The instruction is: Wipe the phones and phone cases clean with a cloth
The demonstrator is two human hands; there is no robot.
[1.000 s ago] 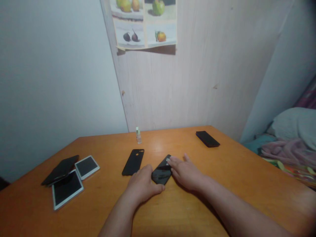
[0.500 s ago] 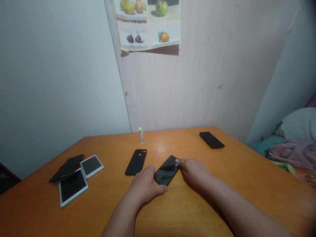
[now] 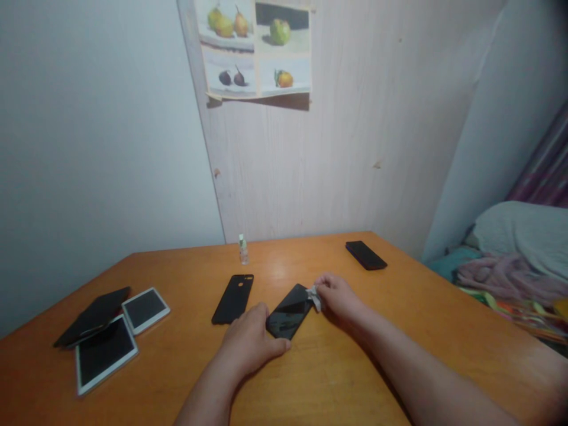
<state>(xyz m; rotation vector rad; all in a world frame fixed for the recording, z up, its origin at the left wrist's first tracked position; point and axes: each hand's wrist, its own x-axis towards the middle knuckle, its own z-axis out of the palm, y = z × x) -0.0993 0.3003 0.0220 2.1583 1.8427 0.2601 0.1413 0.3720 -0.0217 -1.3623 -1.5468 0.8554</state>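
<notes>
A black smartphone [image 3: 290, 311] lies at a slant on the table, its glossy screen up and showing reflections. My left hand [image 3: 251, 337] grips its lower left end, thumb along the near corner and fingers at the far side. Pinched in my right hand [image 3: 336, 297] is a small crumpled white wipe [image 3: 315, 298], right at the phone's upper right edge. Just left of the phone lies a black phone case [image 3: 234, 299] with a round hole and a camera cutout; my left hand's knuckles come close to its lower end.
A small clear bottle [image 3: 243, 251] stands toward the back of the wooden table [image 3: 310, 378]. Another dark phone [image 3: 366, 255] lies at the back right. On the left are two white-framed tablets [image 3: 106, 355] and a black folding cover [image 3: 93, 316]. Bedding [image 3: 497, 278] is piled beyond the right edge.
My right hand has drawn slightly away from the phone's edge, and more of the white wipe shows. My left hand keeps its hold. The camera view has shifted a little to the right.
</notes>
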